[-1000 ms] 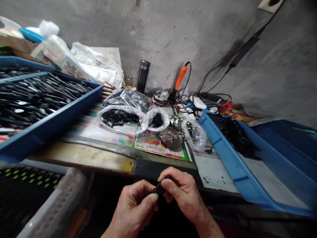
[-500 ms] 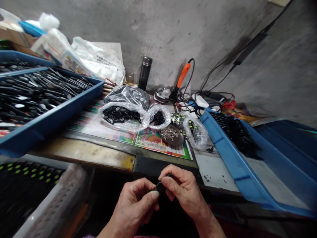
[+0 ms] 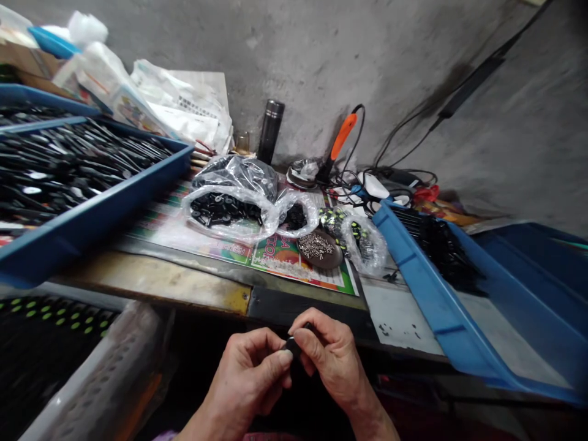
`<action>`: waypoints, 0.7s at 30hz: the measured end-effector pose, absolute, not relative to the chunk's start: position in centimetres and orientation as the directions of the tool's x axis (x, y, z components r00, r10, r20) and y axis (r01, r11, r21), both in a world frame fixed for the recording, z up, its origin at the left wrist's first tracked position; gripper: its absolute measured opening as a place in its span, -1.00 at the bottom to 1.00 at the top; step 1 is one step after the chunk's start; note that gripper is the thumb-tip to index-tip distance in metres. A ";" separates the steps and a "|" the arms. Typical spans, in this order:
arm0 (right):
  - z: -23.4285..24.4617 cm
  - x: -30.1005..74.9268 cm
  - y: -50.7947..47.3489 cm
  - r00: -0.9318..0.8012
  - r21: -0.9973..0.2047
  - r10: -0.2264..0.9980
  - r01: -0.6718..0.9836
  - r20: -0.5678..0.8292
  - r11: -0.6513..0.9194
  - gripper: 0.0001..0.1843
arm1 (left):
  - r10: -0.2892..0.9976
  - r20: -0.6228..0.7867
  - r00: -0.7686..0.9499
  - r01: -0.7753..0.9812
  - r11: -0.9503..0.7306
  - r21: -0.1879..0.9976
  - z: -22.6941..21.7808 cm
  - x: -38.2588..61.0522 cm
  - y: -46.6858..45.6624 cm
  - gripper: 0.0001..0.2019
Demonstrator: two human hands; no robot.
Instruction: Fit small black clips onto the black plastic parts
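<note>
Just in front of the bench edge, my left hand [image 3: 257, 370] pinches a small black plastic part [image 3: 293, 346] between thumb and forefinger. My right hand [image 3: 331, 352] grips the same part, or a second one against it, from the other side; which of these I cannot tell. Fingers cover most of the part. Beyond the hands, a round dish [image 3: 331, 258] holds small metal screws or pins. Behind it an open plastic bag [image 3: 229, 233] of black pieces and a smaller bag [image 3: 301, 229] of black bits lie on a printed sheet [image 3: 275, 280].
At the left stands a blue tray [image 3: 105, 214] full of long black parts. Another blue tray [image 3: 425, 285] with black pieces is at the right. An orange-handled tool [image 3: 343, 136] and a dark flask [image 3: 271, 131] stand by the wall. A bag [image 3: 370, 260] holds black-and-green pieces.
Both hands have shifted slightly to the left and come a little closer together, still gripping the black part. On the bench everything stays in place; the view has tilted a little.
</note>
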State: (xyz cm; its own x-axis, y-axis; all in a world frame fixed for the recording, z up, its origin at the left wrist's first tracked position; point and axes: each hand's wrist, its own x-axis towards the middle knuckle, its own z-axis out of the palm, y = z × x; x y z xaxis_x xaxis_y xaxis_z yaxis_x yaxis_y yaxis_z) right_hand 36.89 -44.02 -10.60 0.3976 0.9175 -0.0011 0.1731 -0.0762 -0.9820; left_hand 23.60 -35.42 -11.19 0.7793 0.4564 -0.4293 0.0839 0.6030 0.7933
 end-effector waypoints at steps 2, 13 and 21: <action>-10.7 36.7 -44.0 0.413 -0.981 0.911 0.180 0.005 -0.076 -0.63 | 0.455 -0.424 0.783 0.080 0.603 0.794 -11.1 23.6 -35.2 -0.45; -8.2 38.3 -44.5 0.432 -0.941 0.898 0.331 0.079 -0.077 -0.61 | 0.428 -0.307 0.850 0.065 0.493 0.867 -11.3 24.1 -33.6 -0.48; -8.1 46.0 -43.0 0.428 -0.395 0.794 0.881 0.432 -0.260 -0.73 | 0.564 -0.325 0.759 -0.007 0.507 0.862 -10.2 24.2 -33.1 -0.46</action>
State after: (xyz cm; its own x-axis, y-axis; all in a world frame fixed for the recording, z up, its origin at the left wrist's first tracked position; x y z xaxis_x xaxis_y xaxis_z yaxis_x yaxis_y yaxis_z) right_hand 46.01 -43.04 -8.07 0.4283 0.7935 0.4323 0.8811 -0.2604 -0.3948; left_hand 24.17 -33.06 -10.25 0.7590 0.5640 -0.3252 -0.0075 0.5070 0.8619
